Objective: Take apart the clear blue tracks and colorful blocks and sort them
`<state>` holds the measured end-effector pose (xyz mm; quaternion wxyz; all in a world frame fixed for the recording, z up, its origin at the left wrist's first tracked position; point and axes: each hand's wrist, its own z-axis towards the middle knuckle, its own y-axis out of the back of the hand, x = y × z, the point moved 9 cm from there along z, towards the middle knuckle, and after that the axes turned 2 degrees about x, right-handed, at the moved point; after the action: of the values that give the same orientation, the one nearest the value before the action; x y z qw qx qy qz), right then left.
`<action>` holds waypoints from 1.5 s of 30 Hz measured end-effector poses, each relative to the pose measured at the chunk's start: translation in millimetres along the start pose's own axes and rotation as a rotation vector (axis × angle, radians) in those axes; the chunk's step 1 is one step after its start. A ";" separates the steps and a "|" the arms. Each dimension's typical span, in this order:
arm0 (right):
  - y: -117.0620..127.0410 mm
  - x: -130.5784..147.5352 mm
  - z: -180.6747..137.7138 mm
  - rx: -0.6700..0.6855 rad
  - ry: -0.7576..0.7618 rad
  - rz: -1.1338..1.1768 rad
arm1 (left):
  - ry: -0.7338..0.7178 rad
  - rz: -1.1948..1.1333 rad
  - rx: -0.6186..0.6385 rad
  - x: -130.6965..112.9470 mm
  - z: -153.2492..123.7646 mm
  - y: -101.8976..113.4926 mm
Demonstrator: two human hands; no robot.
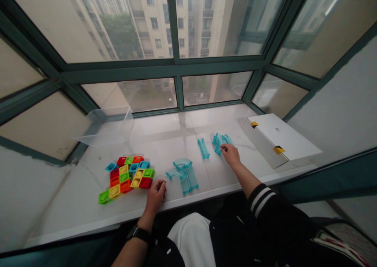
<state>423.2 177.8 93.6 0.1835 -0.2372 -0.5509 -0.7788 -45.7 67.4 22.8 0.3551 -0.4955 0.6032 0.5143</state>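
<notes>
My right hand (pixel 230 154) reaches out over the white sill and pinches a piece in a small heap of clear blue curved track pieces (pixel 220 141). A straight blue track piece (pixel 203 148) lies just left of that heap. My left hand (pixel 155 195) rests near the sill's front edge with its fingers curled, nothing visible in them. It sits between a cluster of colourful square blocks (pixel 127 176) on its left and joined blue curved track pieces (pixel 184 173) on its right.
A clear plastic bin (pixel 106 126) stands at the back left of the white marble sill (pixel 165 137). A white box with yellow tape (pixel 277 139) lies at the right. Window panes close off the back.
</notes>
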 end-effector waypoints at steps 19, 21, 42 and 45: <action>-3.5 -1.7 -1.7 0.037 0.016 -0.032 | 0.001 -0.029 0.005 0.9 0.6 -0.5; -3.2 -1.6 -1.9 0.038 0.010 -0.037 | 0.001 -0.030 0.000 -0.5 -0.1 -0.2; 2.2 35.4 -55.1 -0.015 0.141 0.132 | -0.044 0.002 0.010 9.2 4.4 -1.6; -25.6 60.2 -77.2 0.188 0.225 0.218 | -0.063 0.021 0.008 10.8 5.3 -1.9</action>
<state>346.9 111.7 86.5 0.3488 -0.1888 -0.5684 -0.7209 -47.1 70.1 11.0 0.3706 -0.4712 0.5989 0.5310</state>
